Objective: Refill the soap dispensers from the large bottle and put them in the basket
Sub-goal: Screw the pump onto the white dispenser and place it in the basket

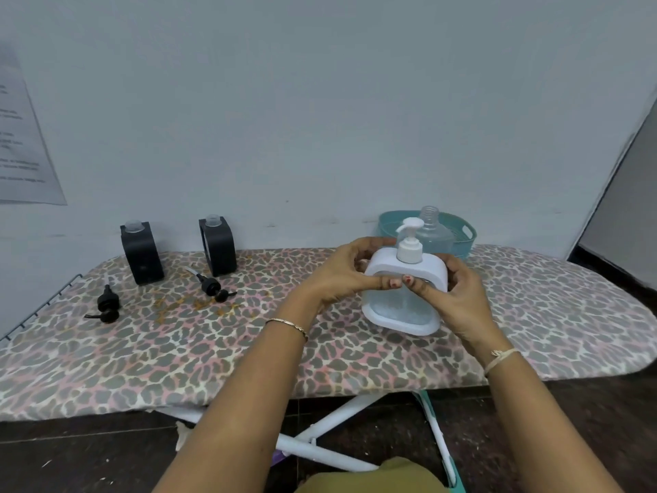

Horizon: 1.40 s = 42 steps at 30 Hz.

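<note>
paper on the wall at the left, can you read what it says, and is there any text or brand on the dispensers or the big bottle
Paper sheet on the wall: several printed lines, too blurred to read.
White dispenser held in both hands: no text visible.
Two black dispensers: no label visible.
Large clear bottle: no label visible.
Teal basket: no text visible.

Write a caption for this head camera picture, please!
Both hands hold a white soap dispenser above the ironing board.
</note>
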Motion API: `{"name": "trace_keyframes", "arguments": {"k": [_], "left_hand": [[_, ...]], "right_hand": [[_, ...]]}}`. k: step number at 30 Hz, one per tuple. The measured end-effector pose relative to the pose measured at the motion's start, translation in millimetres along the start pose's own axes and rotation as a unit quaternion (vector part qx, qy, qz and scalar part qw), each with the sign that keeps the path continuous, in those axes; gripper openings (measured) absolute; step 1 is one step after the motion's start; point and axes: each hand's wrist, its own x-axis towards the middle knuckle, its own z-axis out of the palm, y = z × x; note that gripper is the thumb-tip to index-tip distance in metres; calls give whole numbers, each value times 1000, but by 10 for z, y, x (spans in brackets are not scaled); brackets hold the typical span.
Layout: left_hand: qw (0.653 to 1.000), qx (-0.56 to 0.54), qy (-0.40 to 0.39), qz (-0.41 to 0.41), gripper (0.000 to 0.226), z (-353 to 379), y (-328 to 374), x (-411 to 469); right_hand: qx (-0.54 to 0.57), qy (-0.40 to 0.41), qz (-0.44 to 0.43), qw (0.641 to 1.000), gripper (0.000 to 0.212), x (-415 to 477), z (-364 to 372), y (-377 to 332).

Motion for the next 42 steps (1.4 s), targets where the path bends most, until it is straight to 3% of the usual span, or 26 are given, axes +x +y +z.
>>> {"name": "trace_keyframes", "arguments": {"k": [3,6,9,12,18,24,32,42], "left_hand": [[997,-71,41,10,76,231,67,74],[982,-102,157,14,90,427,-10,236],[973,-73,220,3,68,551,-145,393],[977,-16,212,11,62,616,-238,498],[987,-5,163,0,97,797,-259,602],[972,76,223,21,113,971,-436,697],[965,84,246,42,98,843,-484,722],[945,75,317,29,101,354,-622,726]], "right_hand": [[-7,52,-6,999,45,-36,-232,37],[-29,102,-21,994,50,-41,-457,49],[-41,131,-30,990,47,-21,-652,34],[-61,150,-41,986,42,16,-812,27],[-107,227,-42,967,43,234,-945,160],[-157,281,-46,946,54,600,-839,195],[-208,301,-56,929,36,1086,-627,139],[-221,313,0,924,45,1593,-524,188]]}}
